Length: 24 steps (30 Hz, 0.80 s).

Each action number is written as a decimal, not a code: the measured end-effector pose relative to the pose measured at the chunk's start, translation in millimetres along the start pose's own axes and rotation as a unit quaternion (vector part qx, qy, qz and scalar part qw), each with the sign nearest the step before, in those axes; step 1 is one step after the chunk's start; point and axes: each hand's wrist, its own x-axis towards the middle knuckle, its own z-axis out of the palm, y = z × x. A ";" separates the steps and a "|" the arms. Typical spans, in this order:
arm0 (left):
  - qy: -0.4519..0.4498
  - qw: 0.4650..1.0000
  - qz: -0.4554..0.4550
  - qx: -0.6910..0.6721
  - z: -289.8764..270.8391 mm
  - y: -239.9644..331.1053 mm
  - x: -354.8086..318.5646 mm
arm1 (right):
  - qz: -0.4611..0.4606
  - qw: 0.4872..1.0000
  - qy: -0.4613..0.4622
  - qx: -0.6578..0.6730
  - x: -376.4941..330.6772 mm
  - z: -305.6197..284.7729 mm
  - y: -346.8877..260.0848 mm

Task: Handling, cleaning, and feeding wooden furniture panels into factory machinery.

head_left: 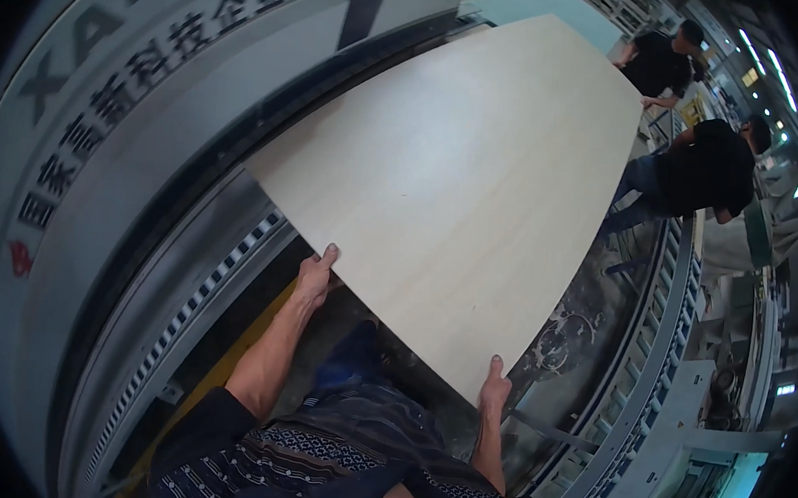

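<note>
A large pale plywood sheet (442, 169) stretches away from me, its near edge at my waist. My left hand (318, 271) grips that near edge, thumb on top and fingers curled underneath. Close to the near right corner, my right hand (496, 385) holds the same sheet, thumb up along the edge. The fingers under the board are mostly hidden. At the far right corner of the sheet, a co-worker's hand (650, 102) is at its edge.
Along the left runs a big grey machine (148, 139) with a striped rail (191, 308) beside it. A roller conveyor (637, 358) curves along the right. Two people in black shirts stand at the far right, one near person (705, 169) beside the sheet. A pale green surface (564, 6) lies beyond.
</note>
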 end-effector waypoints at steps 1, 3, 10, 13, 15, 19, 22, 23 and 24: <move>0.012 1.000 0.001 -0.004 -15.5 -1.4 -11.2 | 0.003 0.999 0.022 -0.026 -13.3 3.7 14.4; 0.010 1.000 0.001 -0.020 -43.2 -6.2 -38.0 | -0.008 0.997 0.022 -0.074 -33.5 1.5 38.9; 0.030 0.999 0.030 -0.018 -133.3 -39.9 -111.5 | 0.054 0.998 -0.038 0.020 -140.8 -7.5 107.5; 0.032 0.999 0.031 -0.019 -178.7 -55.5 -150.7 | 0.082 0.996 -0.014 -0.026 -185.8 -6.6 133.2; 0.031 0.999 0.012 -0.001 -206.8 -61.7 -182.4 | 0.102 0.993 0.011 -0.060 -225.3 -14.4 153.1; 0.041 0.995 0.023 0.087 -269.0 -79.2 -224.6 | 0.032 0.987 -0.064 0.142 -300.8 -21.8 204.7; 0.028 0.998 -0.039 -0.046 -314.6 -70.5 -280.9 | 0.107 0.992 -0.059 0.030 -342.1 -29.1 245.0; -0.015 0.997 -0.025 -0.072 -344.2 -76.5 -289.7 | 0.096 0.988 -0.083 0.090 -354.5 -28.3 264.6; -0.020 0.999 -0.015 -0.048 -368.6 -81.8 -304.7 | 0.121 0.973 -0.107 0.163 -376.3 -25.4 280.9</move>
